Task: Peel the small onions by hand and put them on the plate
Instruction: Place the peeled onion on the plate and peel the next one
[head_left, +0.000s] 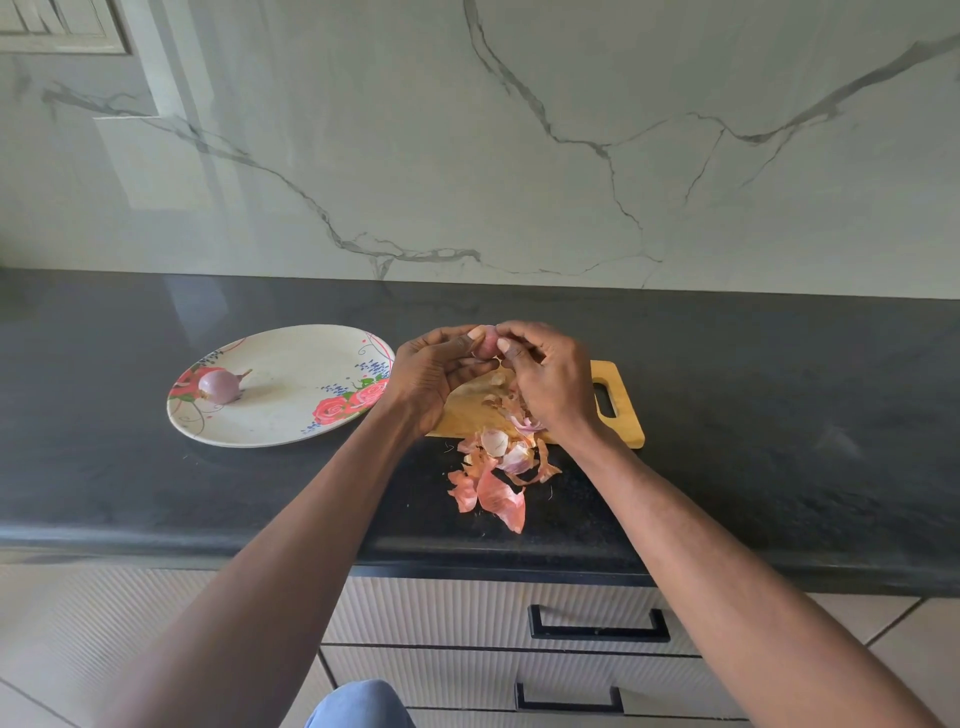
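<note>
Holding a small onion (485, 344) between them, the left hand (434, 376) and right hand (545, 376) meet above the far end of a wooden cutting board (615, 400). Fingers of both hands curl round the onion and pinch it. Loose onion skins (493, 475) lie on the board's near edge and spill onto the black counter (753, 415). To the left sits a flowered plate (291, 384) with one peeled onion (221, 385) resting on its left side.
</note>
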